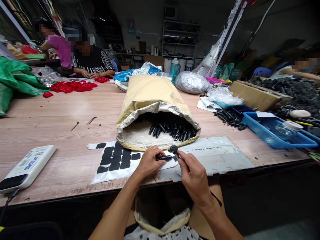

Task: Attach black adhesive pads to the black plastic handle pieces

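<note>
My left hand (151,162) is closed around a slim black pen-like piece (165,157) near the table's front edge. Between the fingers of my right hand (193,171) is a black tool with a round head (173,149), close to the tip of that piece. Beneath and left of my hands lies a white sheet (135,165) with rows of black rounded squares (114,166). Just beyond, a yellow sack (152,90) lies on its side, its mouth facing me, with many black pieces (181,130) inside.
A grey board (225,155) lies to the right, near a blue tray (280,135). A white device (30,166) rests at left. Red parts (72,86) lie back left, before two people (92,60). An open sack (162,228) sits below, at my lap.
</note>
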Motion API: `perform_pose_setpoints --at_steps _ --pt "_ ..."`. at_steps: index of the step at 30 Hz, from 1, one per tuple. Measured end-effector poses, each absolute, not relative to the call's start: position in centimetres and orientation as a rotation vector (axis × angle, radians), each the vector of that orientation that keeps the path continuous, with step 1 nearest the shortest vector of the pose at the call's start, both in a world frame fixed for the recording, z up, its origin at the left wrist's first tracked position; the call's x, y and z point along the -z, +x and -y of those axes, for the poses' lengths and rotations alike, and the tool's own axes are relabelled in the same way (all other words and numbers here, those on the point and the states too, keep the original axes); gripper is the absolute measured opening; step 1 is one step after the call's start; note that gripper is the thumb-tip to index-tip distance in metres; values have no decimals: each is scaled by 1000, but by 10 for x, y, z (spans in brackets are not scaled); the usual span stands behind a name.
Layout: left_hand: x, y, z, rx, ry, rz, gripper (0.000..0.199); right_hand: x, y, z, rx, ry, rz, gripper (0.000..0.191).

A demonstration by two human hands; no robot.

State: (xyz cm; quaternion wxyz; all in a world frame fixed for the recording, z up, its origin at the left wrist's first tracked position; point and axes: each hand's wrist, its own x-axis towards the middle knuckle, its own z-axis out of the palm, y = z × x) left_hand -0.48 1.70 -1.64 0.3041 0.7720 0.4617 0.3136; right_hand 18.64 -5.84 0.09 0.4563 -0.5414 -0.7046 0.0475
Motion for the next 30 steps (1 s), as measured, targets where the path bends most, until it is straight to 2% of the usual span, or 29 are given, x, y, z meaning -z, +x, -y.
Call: perform_pose_setpoints --at_steps 6,20,30 --pt "14 -2 -16 -830 2079 -1253 8 11 176 64 -94 -1401 1883 35" --pt "13 -2 -15 -842 2056 -1254 14 15 190 62 -82 -1500 1770 33" --pt "13 -3 -14 -800 2070 -1267 18 26 231 18 265 -1715 1767 27"
